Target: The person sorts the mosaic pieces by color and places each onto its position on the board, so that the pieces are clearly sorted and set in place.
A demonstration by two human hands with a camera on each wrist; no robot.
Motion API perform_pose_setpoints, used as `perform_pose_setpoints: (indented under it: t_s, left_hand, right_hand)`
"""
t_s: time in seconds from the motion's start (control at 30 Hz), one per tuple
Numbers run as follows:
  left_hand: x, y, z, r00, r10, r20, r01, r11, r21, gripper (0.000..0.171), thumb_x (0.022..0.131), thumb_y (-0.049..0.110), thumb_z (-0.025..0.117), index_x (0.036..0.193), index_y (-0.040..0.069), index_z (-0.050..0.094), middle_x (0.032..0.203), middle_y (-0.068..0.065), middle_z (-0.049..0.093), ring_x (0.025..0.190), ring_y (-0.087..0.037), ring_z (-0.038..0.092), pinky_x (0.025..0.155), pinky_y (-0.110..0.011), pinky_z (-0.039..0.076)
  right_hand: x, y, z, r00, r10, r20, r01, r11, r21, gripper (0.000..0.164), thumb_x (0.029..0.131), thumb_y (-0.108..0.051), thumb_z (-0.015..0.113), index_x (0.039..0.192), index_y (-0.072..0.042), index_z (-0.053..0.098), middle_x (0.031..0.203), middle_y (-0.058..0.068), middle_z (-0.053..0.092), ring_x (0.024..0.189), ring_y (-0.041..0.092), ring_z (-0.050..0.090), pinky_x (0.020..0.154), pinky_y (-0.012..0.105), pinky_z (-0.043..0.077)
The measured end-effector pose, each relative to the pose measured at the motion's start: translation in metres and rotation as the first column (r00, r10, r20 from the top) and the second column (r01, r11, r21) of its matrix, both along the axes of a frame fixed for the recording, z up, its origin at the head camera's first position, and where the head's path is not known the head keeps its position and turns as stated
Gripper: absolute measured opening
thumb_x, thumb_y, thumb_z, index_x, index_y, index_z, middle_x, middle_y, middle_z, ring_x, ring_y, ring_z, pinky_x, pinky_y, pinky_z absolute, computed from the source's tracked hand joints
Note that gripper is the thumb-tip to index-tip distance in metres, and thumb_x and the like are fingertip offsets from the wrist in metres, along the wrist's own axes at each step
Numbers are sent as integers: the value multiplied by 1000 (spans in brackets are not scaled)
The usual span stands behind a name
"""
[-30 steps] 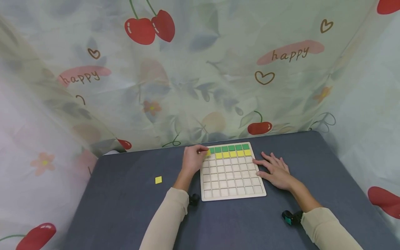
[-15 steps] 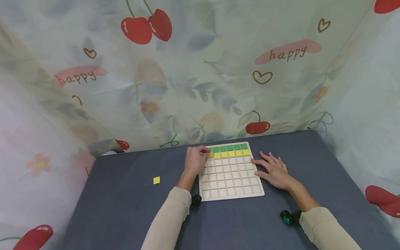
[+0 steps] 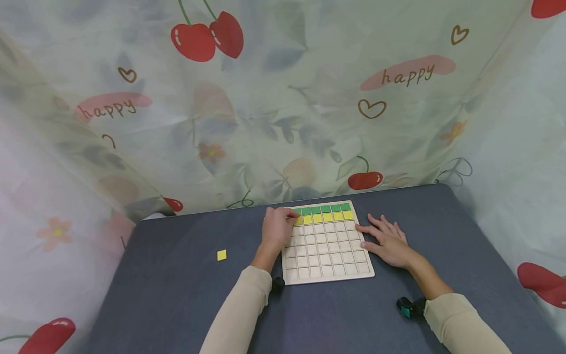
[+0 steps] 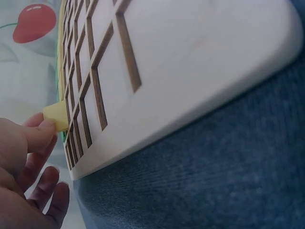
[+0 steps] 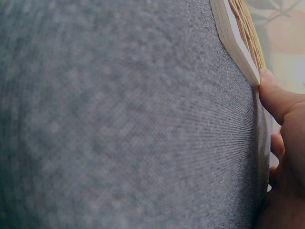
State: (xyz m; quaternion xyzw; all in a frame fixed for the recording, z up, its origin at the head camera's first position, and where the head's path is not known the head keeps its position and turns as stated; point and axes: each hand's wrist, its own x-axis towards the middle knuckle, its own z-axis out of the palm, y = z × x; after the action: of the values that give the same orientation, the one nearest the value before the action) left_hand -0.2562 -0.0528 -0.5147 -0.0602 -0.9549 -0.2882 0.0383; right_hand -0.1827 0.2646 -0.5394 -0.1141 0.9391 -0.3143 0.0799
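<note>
In the head view a pale wooden grid board (image 3: 325,248) lies on the dark table. Green tiles (image 3: 325,209) fill its far row, and a row of yellow tiles (image 3: 327,217) lies just in front. At the board's far left corner, my left hand (image 3: 276,230) pinches a yellow square tile (image 4: 56,116) between thumb and finger. The left wrist view has that tile tilted up at the grid, its lower edge against the board. My right hand (image 3: 391,246) is spread out on the other side, thumb and a fingertip touching the board's right edge.
One loose yellow tile (image 3: 221,255) lies on the table (image 3: 177,290) left of the board. A printed curtain (image 3: 265,98) hangs behind the table and along both sides. Black wrist devices (image 3: 411,308) sit by both sleeves.
The left hand has shifted slightly right and the yellow tile it pinches sits lower, in line with the yellow row. The right hand keeps its place at the board's edge.
</note>
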Motion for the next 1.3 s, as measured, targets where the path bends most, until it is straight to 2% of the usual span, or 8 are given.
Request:
perform_pose_setpoints:
  t_s: [0.2,0.33,0.6,0.7,0.83,1.07,1.17,1.3]
  left_hand:
    - [2,-2,1,998,-28,-48,21,988,-155,15,97,27,70,106,29,82,104,2,66,93,-20,51,83,-37,47]
    - [3,-5,-1,996,-51,-72,37,982,-185,16,96,28,72,109,30,81,106,2,66,90,-18,48,77,-35,44]
    - [5,-10,-4,994,-67,-81,50,979,-199,18,96,32,72,111,29,81,112,-1,66,94,-21,49,77,-37,45]
    - [6,-12,-4,995,-51,-80,35,982,-186,18,97,33,71,111,28,81,114,-1,65,98,-22,49,80,-39,45]
    - [7,-13,-4,995,-30,-99,11,981,-194,26,97,37,70,120,27,77,123,-1,63,108,-24,50,86,-42,47]
    - [7,-15,-3,991,-56,-121,24,967,-252,45,98,46,65,139,27,64,144,-3,56,129,-27,51,99,-48,48]
    - [9,-17,-1,993,-57,-104,27,963,-268,50,98,50,63,144,27,60,150,-3,53,137,-28,47,108,-50,45]
    - [13,-24,1,994,-64,-94,34,956,-292,59,97,55,62,149,29,53,155,-4,48,145,-29,41,120,-52,34]
  right_hand:
    - [-1,-2,0,1000,7,-5,-7,1000,-1,56,101,-46,61,152,-25,50,169,20,21,156,52,3,119,73,-3]
    - [-1,-3,1,1000,11,-7,-11,1000,-3,56,101,-46,60,152,-25,50,169,20,20,156,53,3,119,73,-3]
    - [-2,-4,2,1000,17,-7,-17,1000,-4,56,101,-44,60,152,-23,50,169,21,20,155,53,3,119,73,-4]
    - [-3,-5,2,1000,19,-9,-19,1000,-1,56,101,-44,60,152,-23,50,169,21,20,156,53,3,119,73,-4]
    - [-2,-5,1,1000,24,-17,-23,1000,3,56,102,-45,60,152,-23,50,169,21,21,155,53,4,119,73,-3]
    - [2,-1,-1,1000,3,-11,-3,1000,10,56,101,-45,60,152,-25,50,169,21,21,155,54,4,119,74,-2]
    - [2,-1,-1,1000,4,-8,-4,1000,6,56,101,-46,60,152,-25,50,169,22,21,155,54,4,118,74,-2]
    - [1,-1,0,1000,7,-10,-7,1000,4,57,101,-46,60,152,-25,50,169,22,20,155,54,4,118,74,-3]
